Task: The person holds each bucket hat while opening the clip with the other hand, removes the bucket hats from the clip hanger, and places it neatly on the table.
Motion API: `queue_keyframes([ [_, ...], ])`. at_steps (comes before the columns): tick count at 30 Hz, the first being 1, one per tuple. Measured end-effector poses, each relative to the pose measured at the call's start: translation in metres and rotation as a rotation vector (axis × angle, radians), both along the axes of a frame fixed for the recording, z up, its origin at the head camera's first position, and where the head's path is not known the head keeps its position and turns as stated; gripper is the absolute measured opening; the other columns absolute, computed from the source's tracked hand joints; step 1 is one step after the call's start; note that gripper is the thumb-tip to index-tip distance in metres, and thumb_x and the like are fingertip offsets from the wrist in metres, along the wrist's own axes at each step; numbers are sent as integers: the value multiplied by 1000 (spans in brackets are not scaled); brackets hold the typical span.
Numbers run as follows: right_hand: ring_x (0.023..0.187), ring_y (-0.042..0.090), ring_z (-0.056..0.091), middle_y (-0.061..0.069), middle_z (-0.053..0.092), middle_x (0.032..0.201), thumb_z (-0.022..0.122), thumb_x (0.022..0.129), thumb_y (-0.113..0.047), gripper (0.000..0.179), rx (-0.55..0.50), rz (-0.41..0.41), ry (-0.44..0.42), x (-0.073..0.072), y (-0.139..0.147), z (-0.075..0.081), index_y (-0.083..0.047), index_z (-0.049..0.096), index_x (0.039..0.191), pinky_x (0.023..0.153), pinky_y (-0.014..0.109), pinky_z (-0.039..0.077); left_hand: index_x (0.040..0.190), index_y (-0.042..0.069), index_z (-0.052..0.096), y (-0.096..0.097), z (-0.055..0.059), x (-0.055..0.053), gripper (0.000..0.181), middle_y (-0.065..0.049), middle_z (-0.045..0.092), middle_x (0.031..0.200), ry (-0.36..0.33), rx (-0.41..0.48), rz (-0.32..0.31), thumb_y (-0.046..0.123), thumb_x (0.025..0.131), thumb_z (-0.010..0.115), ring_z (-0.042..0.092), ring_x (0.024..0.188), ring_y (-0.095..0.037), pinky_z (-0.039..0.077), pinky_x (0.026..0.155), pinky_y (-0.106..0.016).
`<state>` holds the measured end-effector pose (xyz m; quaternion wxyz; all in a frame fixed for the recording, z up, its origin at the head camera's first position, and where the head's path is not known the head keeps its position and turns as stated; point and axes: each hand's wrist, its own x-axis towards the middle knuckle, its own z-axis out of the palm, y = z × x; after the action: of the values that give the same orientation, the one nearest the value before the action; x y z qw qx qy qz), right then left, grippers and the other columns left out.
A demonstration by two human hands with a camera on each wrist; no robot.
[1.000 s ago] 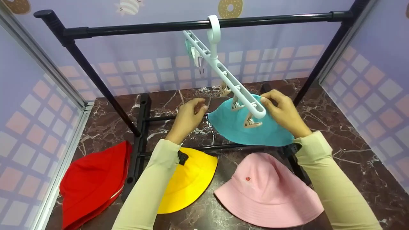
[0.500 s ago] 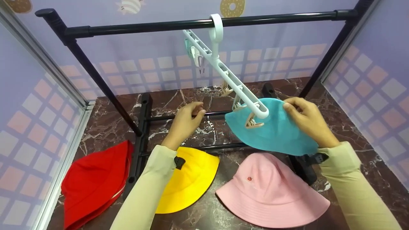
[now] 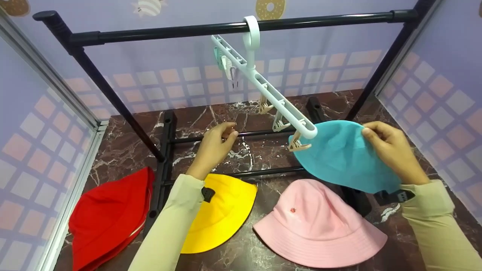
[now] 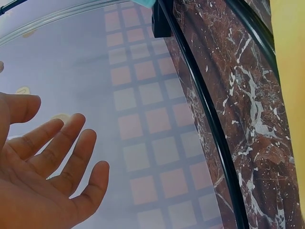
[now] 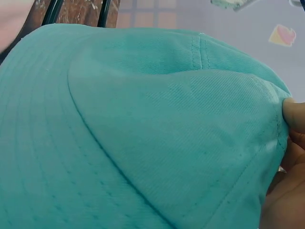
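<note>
My right hand (image 3: 393, 150) pinches a turquoise bucket hat (image 3: 344, 158) by the top of its crown. In the right wrist view the thumb presses the folded fabric of the hat (image 5: 181, 124), whose stitched brim fills the left side. The hat hangs just right of the near end of a white clip hanger (image 3: 278, 98), partly behind its last beige clip (image 3: 298, 143). My left hand (image 3: 216, 145) is held in the air left of the hanger, holding nothing. Its fingers are loosely bent and apart in the left wrist view (image 4: 52, 171).
The hanger hooks over a black rack's top bar (image 3: 169, 32). A red hat (image 3: 109, 218), a yellow hat (image 3: 222, 214) and a pink hat (image 3: 320, 229) lie along the front of the dark marble surface (image 3: 124, 150). Patterned walls stand behind and at both sides.
My right hand has carried the turquoise hat to the right and slightly down, out from behind most of the hanger. My left hand has drifted slightly left and down.
</note>
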<state>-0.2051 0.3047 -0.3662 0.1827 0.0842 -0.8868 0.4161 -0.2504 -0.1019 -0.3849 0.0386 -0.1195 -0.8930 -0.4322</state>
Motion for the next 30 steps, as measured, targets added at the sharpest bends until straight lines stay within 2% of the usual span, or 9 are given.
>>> queue_keyframes([
  [5,71,-1,48,-22,58,78,58,97,-20,21,-42,-46,-45,5,15,-1,-1,66,100,61,12,38,133,8,56,0,-1,2,37,-7,64,116,-11,4,-15,24,99,53,61,104,-21,50,91,-38],
  [12,75,-1,49,-21,60,81,58,96,-22,12,-150,-100,-103,11,34,-7,-15,67,99,67,11,39,131,9,57,-2,-6,5,36,-6,65,115,-18,-6,-21,26,99,53,62,103,-20,51,89,-36],
  [16,78,1,51,-16,62,84,59,96,-23,14,-212,-114,-121,16,49,-9,-14,68,100,70,11,41,130,8,58,-3,-10,6,36,-7,65,116,-13,-5,-23,26,99,53,62,103,-20,51,90,-36],
  [21,77,2,49,-18,61,84,58,96,-27,13,-226,-177,-178,19,70,-14,-19,67,100,65,11,41,128,7,60,-4,-12,7,34,-7,66,114,-4,-2,-17,25,99,54,61,101,-20,50,90,-37],
  [26,70,2,46,-21,59,80,59,96,-25,8,-250,-245,-168,19,89,-22,-25,66,94,58,12,39,128,8,60,-4,-15,8,34,-6,67,112,-10,-8,-17,24,99,53,61,98,-20,50,84,-36],
  [30,74,1,46,-23,57,81,59,96,-26,9,-282,-303,-182,21,103,-30,-30,65,92,60,10,38,129,8,59,-4,-16,9,34,-7,66,114,-16,-3,-20,23,99,54,61,98,-21,51,83,-36],
])
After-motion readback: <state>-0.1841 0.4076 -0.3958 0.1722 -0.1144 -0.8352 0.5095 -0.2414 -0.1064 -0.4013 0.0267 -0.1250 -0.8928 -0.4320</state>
